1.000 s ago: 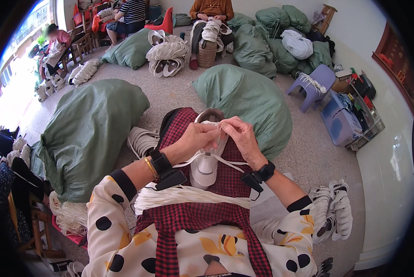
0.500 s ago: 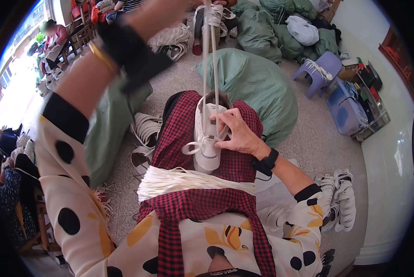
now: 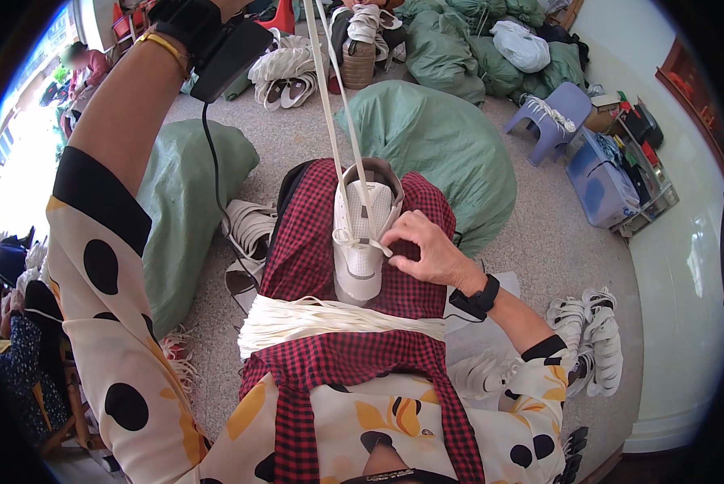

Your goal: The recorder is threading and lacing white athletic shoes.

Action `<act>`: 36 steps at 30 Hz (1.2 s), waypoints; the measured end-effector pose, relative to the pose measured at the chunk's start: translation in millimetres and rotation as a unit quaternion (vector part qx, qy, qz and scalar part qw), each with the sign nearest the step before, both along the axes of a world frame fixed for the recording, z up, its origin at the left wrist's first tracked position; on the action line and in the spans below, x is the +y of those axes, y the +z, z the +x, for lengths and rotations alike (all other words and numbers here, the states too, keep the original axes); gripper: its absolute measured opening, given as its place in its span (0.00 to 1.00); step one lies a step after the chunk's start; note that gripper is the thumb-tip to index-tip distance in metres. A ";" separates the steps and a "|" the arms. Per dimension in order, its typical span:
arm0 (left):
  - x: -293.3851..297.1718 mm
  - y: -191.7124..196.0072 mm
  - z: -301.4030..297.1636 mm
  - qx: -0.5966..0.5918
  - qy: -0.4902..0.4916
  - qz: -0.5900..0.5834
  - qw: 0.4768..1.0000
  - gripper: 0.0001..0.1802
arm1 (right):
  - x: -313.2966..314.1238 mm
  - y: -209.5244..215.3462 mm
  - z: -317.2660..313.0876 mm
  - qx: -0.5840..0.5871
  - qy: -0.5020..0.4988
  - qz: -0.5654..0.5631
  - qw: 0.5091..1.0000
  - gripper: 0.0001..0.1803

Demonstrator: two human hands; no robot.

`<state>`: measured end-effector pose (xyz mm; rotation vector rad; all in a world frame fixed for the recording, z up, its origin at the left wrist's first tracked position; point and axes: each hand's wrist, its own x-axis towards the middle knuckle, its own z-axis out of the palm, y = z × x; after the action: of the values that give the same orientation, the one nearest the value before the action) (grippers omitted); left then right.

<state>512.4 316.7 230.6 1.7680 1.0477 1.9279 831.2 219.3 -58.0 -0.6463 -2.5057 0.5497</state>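
A white shoe (image 3: 357,278) rests on my checked apron lap, toe toward me. Through its lower eyelets runs a white shoelace (image 3: 329,89), whose two long strands stretch taut up past the top edge. My right hand (image 3: 430,254) is beside the shoe's right side, thumb and forefinger closed on a short loop of the shoelace near the lowest eyelets. Raised high at the upper left, my left hand (image 3: 231,5) is mostly cut off by the top edge; its fingers are out of sight. Across my lap lies a bundle of white shoelaces (image 3: 338,324).
Green sacks (image 3: 450,153) lie ahead and at the left (image 3: 188,218). White shoes (image 3: 600,343) stand on the floor at the right, others (image 3: 253,230) left of my lap. A purple stool (image 3: 551,121) holds laces, near a plastic bin (image 3: 600,181). Other people sit at the far left and ahead.
My left arm has moved up and left, drawing the strands along with it. The large loop at the shoe's left has shrunk away, and my right hand has shifted slightly right.
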 end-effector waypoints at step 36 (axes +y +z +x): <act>-33.1 12.4 37.1 0.090 -0.050 0.044 0.994 0.19 | 37.5 84.3 -74.6 0.062 0.131 -0.313 0.939 0.17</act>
<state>549.5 283.6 243.0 2.0340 0.9228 1.8066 756.6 256.8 26.2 -0.4696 -2.2934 1.4723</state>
